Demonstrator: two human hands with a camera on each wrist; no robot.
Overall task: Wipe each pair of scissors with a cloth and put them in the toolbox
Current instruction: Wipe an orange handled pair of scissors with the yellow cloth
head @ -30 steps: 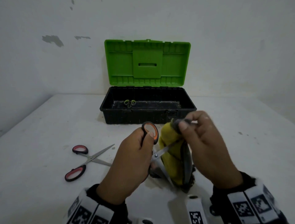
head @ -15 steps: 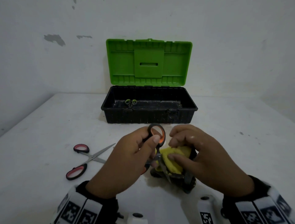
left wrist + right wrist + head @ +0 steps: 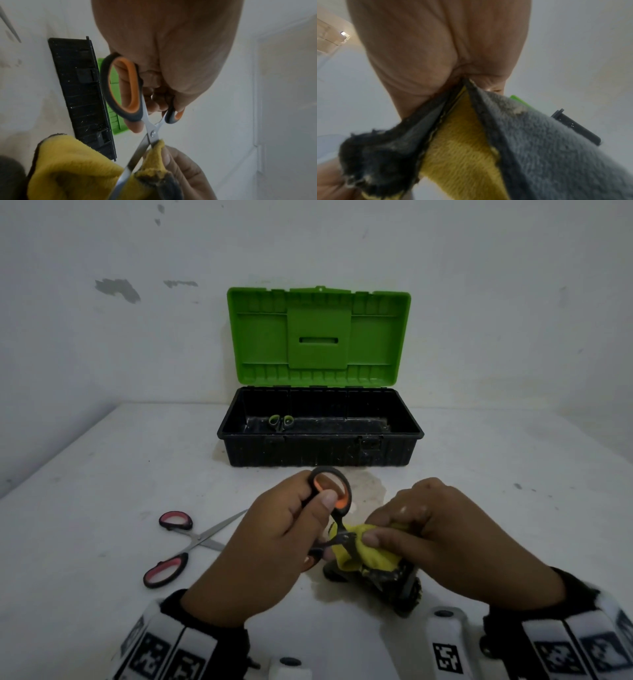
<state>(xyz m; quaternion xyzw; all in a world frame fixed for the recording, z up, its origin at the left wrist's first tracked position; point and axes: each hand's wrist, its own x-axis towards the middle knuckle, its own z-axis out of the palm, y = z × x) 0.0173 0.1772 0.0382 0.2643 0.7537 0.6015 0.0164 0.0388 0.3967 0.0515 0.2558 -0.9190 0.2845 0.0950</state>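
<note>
My left hand [image 3: 281, 539] grips the handles of the orange-and-black scissors [image 3: 334, 501], blades pointing down and right. In the left wrist view the scissors [image 3: 126, 94] stand slightly open with the yellow and grey cloth [image 3: 72, 169] folded over one blade. My right hand [image 3: 442, 539] pinches the cloth [image 3: 370, 559] around the blades just above the table; the cloth [image 3: 471, 142] hangs from its fingers in the right wrist view. The black toolbox [image 3: 322, 451] with its green lid [image 3: 318, 337] raised stands behind, holding small green-handled scissors [image 3: 281, 422]. Red-handled scissors [image 3: 178, 546] lie open on the table to the left.
The white table [image 3: 102, 474] runs to a white wall behind the toolbox and a wall on the left. A faint stain [image 3: 366, 484] marks the table in front of the toolbox.
Both hands have dropped toward the table. The cloth, held up a second ago, is now bunched low around the blades, and the right hand has slid down along them.
</note>
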